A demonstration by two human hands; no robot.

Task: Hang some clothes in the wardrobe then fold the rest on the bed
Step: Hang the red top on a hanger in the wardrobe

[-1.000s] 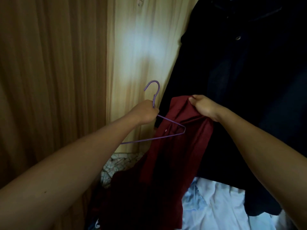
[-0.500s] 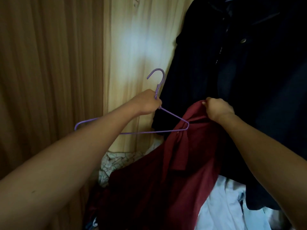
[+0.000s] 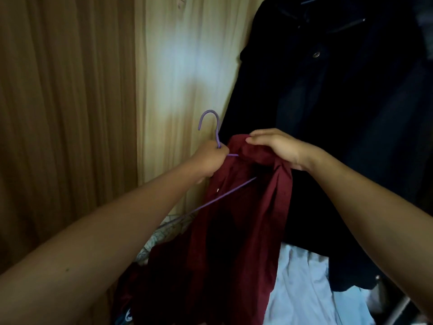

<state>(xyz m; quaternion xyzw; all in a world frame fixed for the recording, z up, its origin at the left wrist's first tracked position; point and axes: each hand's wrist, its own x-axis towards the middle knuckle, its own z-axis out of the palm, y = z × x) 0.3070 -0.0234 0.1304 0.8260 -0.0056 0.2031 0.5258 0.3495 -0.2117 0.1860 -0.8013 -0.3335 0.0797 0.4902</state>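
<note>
Left hand (image 3: 210, 158) is fisted round the hanger (image 3: 216, 127) neck, right hand (image 3: 278, 146) pinches the shirt (image 3: 246, 219) collar; trick is easing the shoulder over the hanger's right end, no bunching

- One purple hanger (image 3: 218, 137), at centre left.
- One dark red shirt (image 3: 234, 242), at centre.
- Two hands: one left hand (image 3: 210, 160) and one right hand (image 3: 278, 146).
- At least one dark coat (image 3: 328, 113), far right; too dim to count further.
- One white cloth (image 3: 302, 289), near right.
- One patterned cloth (image 3: 159, 235), near left, partly hidden.
</note>
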